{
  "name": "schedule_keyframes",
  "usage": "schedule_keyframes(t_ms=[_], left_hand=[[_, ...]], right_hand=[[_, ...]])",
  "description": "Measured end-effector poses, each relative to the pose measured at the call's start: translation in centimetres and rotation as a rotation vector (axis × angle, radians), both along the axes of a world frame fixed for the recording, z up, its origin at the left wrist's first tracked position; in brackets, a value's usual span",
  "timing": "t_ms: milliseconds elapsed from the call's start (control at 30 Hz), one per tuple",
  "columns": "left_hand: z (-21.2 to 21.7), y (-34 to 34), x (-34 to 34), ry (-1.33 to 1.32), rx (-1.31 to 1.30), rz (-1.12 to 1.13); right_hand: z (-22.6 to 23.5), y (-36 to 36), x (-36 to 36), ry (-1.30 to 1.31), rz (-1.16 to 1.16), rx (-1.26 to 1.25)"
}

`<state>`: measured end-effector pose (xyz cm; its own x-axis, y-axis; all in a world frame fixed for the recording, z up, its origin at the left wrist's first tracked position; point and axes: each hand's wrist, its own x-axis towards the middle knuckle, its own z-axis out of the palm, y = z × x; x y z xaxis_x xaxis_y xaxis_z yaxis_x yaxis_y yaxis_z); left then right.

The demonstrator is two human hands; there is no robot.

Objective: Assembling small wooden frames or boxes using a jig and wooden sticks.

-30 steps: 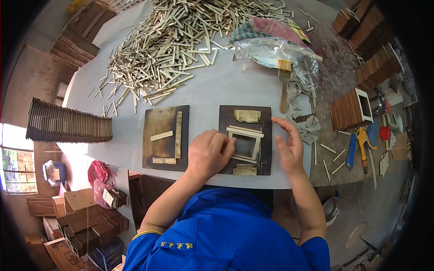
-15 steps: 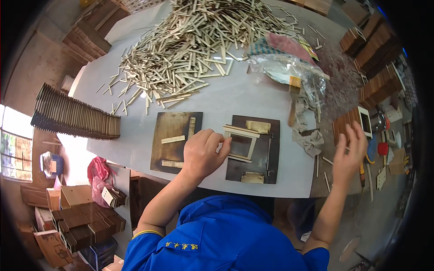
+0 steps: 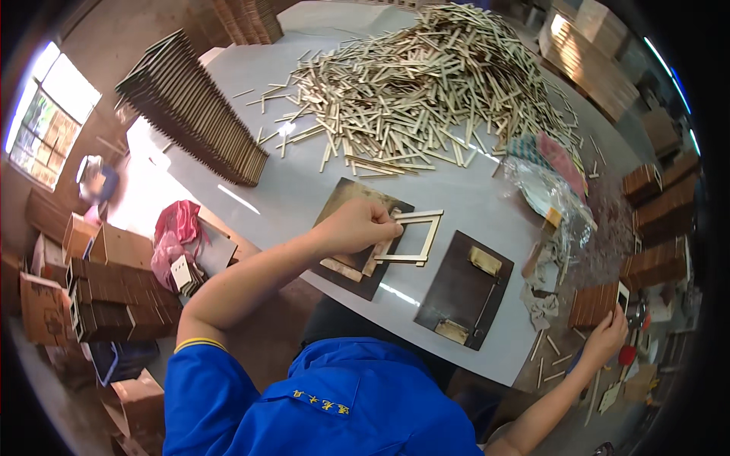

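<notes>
My left hand grips a small rectangular frame of pale wooden sticks by its left side, holding it above the grey table between two dark jig boards. The left jig board lies partly under that hand. The right jig board carries two small wooden blocks and a thin stick. My right hand reaches far to the right, its fingers on the edge of a stack of brown wooden pieces beside the table; what it holds is not clear.
A big heap of pale wooden sticks covers the far half of the table. A long row of dark upright panels stands at the left. A clear plastic bag lies right of the heap. Cardboard boxes crowd the floor at left.
My left hand lifted the stick frame off the right jig board and carried it left. My right hand swung out to the stack at the right. The view shifted.
</notes>
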<state>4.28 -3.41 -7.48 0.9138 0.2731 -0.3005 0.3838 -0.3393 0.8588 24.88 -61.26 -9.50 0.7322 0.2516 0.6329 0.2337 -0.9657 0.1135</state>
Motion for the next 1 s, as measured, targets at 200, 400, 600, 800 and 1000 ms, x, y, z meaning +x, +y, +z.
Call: schedule_keyframes(t_ms=[200, 400, 600, 800, 1000], left_hand=[[-0.9, 2.2, -1.2, 0.169, -0.279, -0.045], [-0.3, 3.3, -1.7, 0.179, -0.438, -0.022], [4.2, 4.7, -2.5, -0.053, -0.090, 0.047], [14.5, 7.0, -5.9, -0.369, 0.684, 0.110], [23.9, 11.2, -9.1, -0.521, 1.127, 0.282]], right_hand=[[1.3, 1.0, -0.5, 0.018, 0.018, 0.044], [2.7, 2.3, -0.9, 0.050, -0.015, 0.109], [1.6, 5.4, -2.5, -0.031, 0.124, 0.099], [-3.0, 15.3, -8.2, -0.060, 0.446, 0.054], [-5.0, 24.8, -14.7, 0.402, 0.736, 0.184]])
